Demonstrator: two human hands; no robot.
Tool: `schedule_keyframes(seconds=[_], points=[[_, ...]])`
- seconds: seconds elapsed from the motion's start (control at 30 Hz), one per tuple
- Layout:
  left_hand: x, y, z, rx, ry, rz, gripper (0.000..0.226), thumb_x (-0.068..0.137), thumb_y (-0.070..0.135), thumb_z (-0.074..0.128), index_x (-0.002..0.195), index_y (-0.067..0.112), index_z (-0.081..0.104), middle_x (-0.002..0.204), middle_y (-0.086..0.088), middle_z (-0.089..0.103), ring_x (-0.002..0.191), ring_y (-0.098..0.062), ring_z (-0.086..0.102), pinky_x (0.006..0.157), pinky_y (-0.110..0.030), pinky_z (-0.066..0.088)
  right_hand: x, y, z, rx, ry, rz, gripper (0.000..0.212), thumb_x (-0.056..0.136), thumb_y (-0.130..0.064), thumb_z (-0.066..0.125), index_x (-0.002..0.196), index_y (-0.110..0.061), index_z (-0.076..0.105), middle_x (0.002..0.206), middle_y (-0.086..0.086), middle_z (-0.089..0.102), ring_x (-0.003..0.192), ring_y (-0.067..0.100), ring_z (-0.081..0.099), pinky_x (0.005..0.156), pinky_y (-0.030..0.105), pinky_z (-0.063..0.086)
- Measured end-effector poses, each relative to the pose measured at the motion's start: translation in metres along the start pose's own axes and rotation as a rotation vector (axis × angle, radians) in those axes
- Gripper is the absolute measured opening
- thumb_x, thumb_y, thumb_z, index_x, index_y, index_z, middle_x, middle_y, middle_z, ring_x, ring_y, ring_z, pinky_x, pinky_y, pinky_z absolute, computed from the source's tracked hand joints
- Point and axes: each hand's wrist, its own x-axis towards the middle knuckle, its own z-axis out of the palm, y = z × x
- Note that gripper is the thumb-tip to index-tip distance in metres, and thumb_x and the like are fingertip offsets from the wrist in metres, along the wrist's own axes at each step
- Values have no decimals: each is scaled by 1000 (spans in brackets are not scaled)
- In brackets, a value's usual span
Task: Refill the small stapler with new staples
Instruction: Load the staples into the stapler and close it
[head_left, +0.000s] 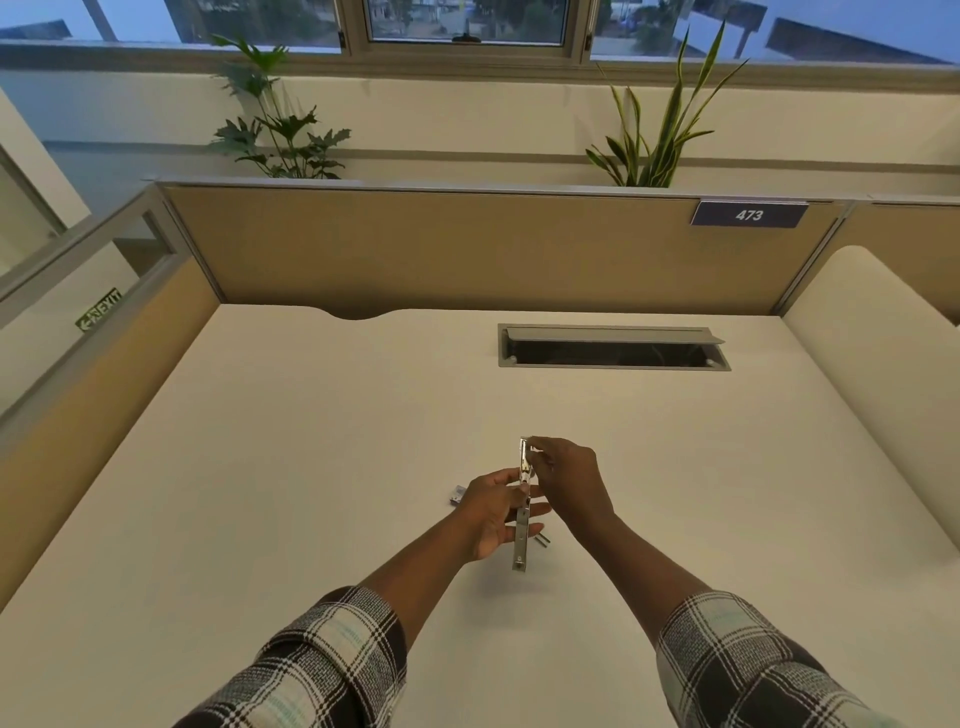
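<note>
The small metal stapler (521, 540) is swung wide open, its two arms in a nearly straight line above the white desk (311, 467). My left hand (493, 512) grips it around the hinge, the lower arm hanging toward me. My right hand (566, 470) pinches the far end of the upper arm (524, 457); whether staples are between those fingers I cannot tell. A small staple box (456, 494) lies on the desk just left of my left hand. A short strip of staples (542, 539) lies on the desk right of the stapler's lower arm.
A grey cable hatch (613, 347) with its lid raised is set into the desk behind the hands. Tan partition panels (467, 249) close the desk at the back and left, with a "473" plate (749, 214). Plants stand behind the partition.
</note>
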Motion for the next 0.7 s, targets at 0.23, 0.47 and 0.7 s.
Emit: schedule_keyframes(seconds=[0.23, 0.47, 0.7], points=[[0, 0, -2, -28, 48, 9, 30, 96, 3, 53, 125, 10, 58, 95, -9, 75, 89, -28, 72, 69, -37, 57, 5, -4, 2, -12, -65, 42, 20, 91, -14, 60, 106, -9, 72, 104, 9, 72, 89, 24, 68, 79, 31, 52], [6, 3, -6, -131, 80, 73, 25, 99, 4, 48, 117, 3, 65, 94, -11, 72, 81, -23, 69, 71, -33, 58, 8, -12, 3, -59, -162, 29, 13, 89, -20, 61, 93, -11, 70, 97, 5, 60, 84, 21, 62, 71, 25, 42], [5, 11, -9, -305, 80, -25, 24, 98, 1, 44, 93, 0, 68, 77, -13, 76, 67, -23, 74, 56, -32, 61, 6, -16, -2, -74, -204, -61, 9, 89, -18, 61, 94, -11, 66, 94, 5, 61, 81, 23, 62, 75, 34, 51]])
